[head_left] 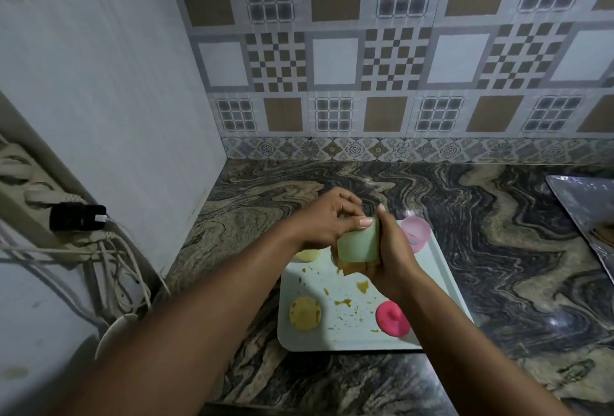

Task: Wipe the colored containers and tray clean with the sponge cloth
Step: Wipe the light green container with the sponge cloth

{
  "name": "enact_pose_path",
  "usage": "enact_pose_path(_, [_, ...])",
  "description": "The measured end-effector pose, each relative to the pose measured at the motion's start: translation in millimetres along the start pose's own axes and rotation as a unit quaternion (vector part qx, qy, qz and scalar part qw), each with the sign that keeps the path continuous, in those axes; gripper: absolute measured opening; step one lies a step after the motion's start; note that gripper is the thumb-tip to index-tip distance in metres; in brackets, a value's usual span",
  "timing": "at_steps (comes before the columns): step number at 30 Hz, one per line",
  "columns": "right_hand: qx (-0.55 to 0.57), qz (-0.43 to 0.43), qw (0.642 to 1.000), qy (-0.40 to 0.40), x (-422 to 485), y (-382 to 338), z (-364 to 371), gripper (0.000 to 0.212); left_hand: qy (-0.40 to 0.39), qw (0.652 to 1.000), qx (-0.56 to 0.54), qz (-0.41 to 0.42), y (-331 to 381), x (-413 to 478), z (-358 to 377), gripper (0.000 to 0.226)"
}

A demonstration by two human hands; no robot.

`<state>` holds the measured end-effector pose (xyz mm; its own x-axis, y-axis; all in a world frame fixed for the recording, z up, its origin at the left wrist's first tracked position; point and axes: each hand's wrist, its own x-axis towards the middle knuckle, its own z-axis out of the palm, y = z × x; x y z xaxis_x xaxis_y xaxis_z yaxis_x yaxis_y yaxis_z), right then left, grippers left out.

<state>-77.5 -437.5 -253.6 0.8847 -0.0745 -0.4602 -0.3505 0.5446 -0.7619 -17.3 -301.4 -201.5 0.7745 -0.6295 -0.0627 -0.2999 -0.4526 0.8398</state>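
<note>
Above the tray, both hands hold a pale green container (358, 244) on its side. My left hand (327, 222) grips its rim end, thumb on the edge. My right hand (393, 256) curls round its right side and pinches a yellowish sponge cloth (350, 268) against its base. The white tray (442, 282) carries yellow-brown smears and crumbs. On it stand a yellow container (304, 313) at front left, a bright pink one (392, 318) at front right and a pale pink one (415, 232) at the back right. Another yellow container (308, 254) is partly hidden behind my left wrist.
The tray lies on a marbled stone counter (515, 266) in a corner, with a tiled wall behind. A shiny metal sheet (584, 209) lies at the right edge. On the left wall, a power strip with a black plug (78, 216) trails white cables.
</note>
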Motion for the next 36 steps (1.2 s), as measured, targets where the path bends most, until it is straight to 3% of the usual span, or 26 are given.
enact_pose_path(3, [0.108, 0.093, 0.988, -0.05, -6.6, -1.0, 1.3, 0.069, -0.017, 0.993, -0.116, -0.004, -12.9, -1.6, -7.6, 0.011])
enact_pose_path(6, [0.109, 0.088, 0.99, -0.031, -4.0, 2.8, 5.6, 0.07, 0.008, 0.985, -0.169, -0.029, -24.2, -1.5, -10.4, 0.011])
enact_pose_path(9, [-0.004, -0.018, 0.999, 0.045, 7.6, 1.9, 13.9, 0.07, -0.005, 0.991, -0.134, 0.001, -16.2, -1.0, -19.9, 0.013])
enact_pose_path(12, [-0.069, -0.083, 0.989, 0.101, 16.2, 1.7, 21.8, 0.063, -0.005, 0.999, -0.029, 0.015, -9.7, 4.2, -25.4, 0.013])
enact_pose_path(15, [0.023, -0.004, 0.999, 0.049, 15.7, 1.8, 26.6, 0.064, -0.019, 0.999, -0.04, 0.029, -18.9, 6.6, -26.8, 0.007])
enact_pose_path(19, [0.108, 0.1, 0.989, -0.006, 12.6, 4.0, 24.2, 0.064, -0.022, 0.994, -0.109, 0.009, -34.9, 3.7, -35.2, 0.017])
enact_pose_path(22, [0.08, 0.066, 0.995, -0.004, 15.4, 2.8, 29.2, 0.066, -0.01, 0.993, -0.114, 0.003, -30.4, 3.0, -41.6, 0.025])
enact_pose_path(26, [0.063, -0.004, 0.998, 0.018, 21.1, 1.3, 40.1, 0.064, 0.016, 0.999, -0.04, 0.024, -20.5, 4.3, -43.4, 0.022])
enact_pose_path(31, [0.152, 0.064, 0.986, 0.004, 20.9, 1.1, 38.7, 0.056, -0.025, 0.998, -0.016, 0.06, -26.0, 1.6, -35.5, 0.009])
enact_pose_path(36, [0.162, 0.041, 0.986, -0.003, 22.1, -2.6, 38.9, 0.056, 0.014, 0.993, -0.037, 0.114, -28.7, -2.4, -40.1, 0.008])
